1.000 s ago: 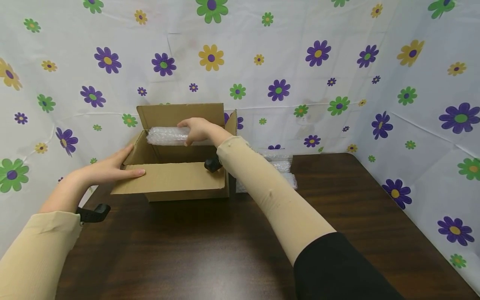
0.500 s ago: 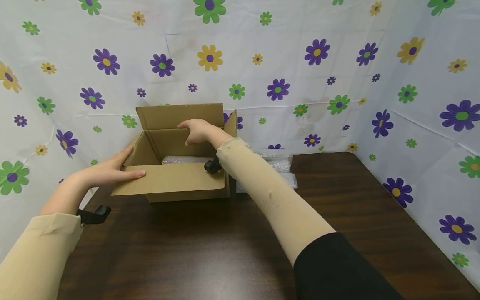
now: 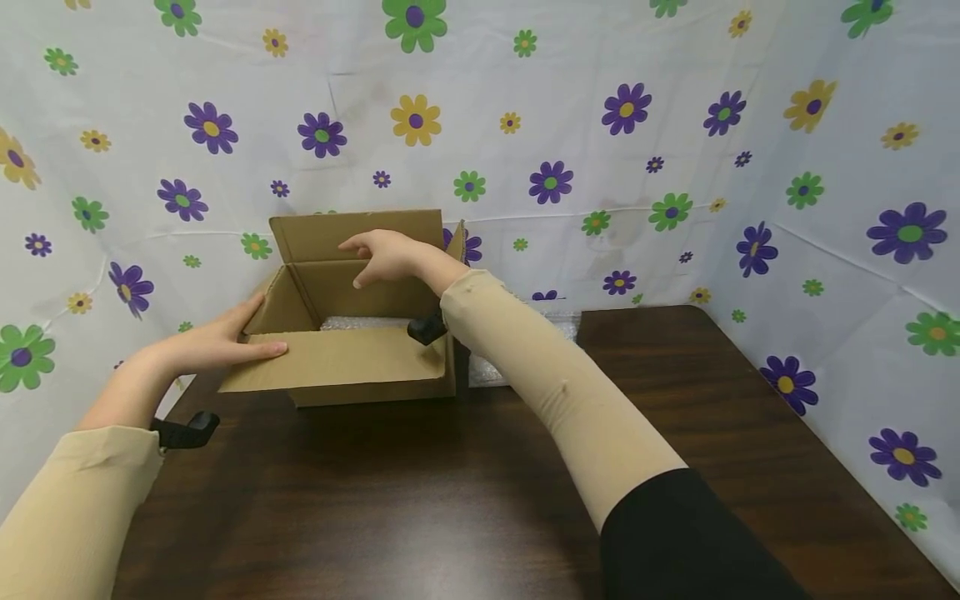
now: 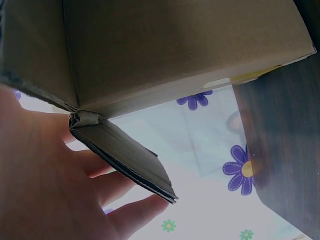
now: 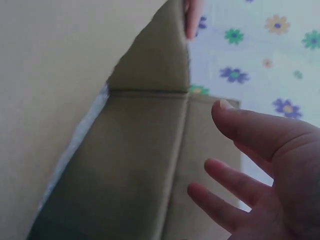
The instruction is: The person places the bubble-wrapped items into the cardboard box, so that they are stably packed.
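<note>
An open cardboard box [image 3: 375, 392] stands near the back wall, flaps spread. My left hand [image 3: 213, 340] holds its left side, thumb lying on the front flap [image 3: 352, 354]. In the left wrist view the fingers [image 4: 117, 187] lie against the outside of a side flap [image 4: 125, 152]. Over the box's opening hovers my right hand [image 3: 390, 254], fingers loosely spread and holding nothing; the right wrist view shows them apart from the cardboard. Inside the box lies a bubble-wrapped pack [image 3: 360, 322], mostly hidden by the front flap.
More bubble-wrapped packs [image 3: 487, 372] lie on the dark wooden table [image 3: 390, 492] right of the box, partly covered by my right forearm. A flower-patterned white sheet [image 3: 517, 75] hangs behind and along the sides. The box's back flap [image 3: 322, 237] stands up near the sheet.
A second ago my right hand held a bubble-wrapped pack above the box; it let go and the pack dropped inside. The right hand has since shifted slightly left. My left hand stays put.
</note>
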### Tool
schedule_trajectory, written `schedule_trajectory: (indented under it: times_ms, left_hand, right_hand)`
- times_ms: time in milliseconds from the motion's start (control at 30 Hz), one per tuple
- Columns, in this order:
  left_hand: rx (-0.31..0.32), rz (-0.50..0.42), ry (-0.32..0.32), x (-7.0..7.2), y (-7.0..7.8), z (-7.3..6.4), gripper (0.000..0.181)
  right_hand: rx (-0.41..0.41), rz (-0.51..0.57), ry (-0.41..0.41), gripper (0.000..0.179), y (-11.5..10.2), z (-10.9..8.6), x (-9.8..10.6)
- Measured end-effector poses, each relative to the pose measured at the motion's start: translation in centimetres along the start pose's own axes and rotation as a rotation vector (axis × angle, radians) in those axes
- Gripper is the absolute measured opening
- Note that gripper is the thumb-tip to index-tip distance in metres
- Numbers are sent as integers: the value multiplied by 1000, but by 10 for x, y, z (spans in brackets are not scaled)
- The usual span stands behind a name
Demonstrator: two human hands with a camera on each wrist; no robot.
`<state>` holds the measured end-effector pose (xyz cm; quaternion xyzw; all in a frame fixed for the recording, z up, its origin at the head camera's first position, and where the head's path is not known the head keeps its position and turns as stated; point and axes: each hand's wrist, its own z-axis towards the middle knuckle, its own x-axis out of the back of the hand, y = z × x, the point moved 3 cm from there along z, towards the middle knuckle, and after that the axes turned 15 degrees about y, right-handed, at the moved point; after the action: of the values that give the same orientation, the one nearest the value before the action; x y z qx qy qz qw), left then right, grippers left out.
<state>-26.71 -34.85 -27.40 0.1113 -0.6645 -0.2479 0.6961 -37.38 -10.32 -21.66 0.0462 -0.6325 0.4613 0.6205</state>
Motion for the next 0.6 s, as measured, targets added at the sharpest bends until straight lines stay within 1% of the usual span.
schedule_trajectory:
  times_ms: [133,200,300,400,600]
  left_hand:
    - [1,3,-2,0,0,-1,104]
    - [-2,2,0,0,0,-1,104]
    - [-10,3,5,0,-1,-2,104]
    - [-14,9,12,0,-1,-2,104]
    - [-23,-1,12,1,-1,-2,105]
  right_hand:
    - [37,7,-18,69,-13,-11,8]
    - [43,9,-22,70,-17,-17,12]
    - [62,16,-13,69,-21,-29,20]
    - [85,55,1,69,-23,-45,29]
    - [178,161,68,66,-25,-86,52]
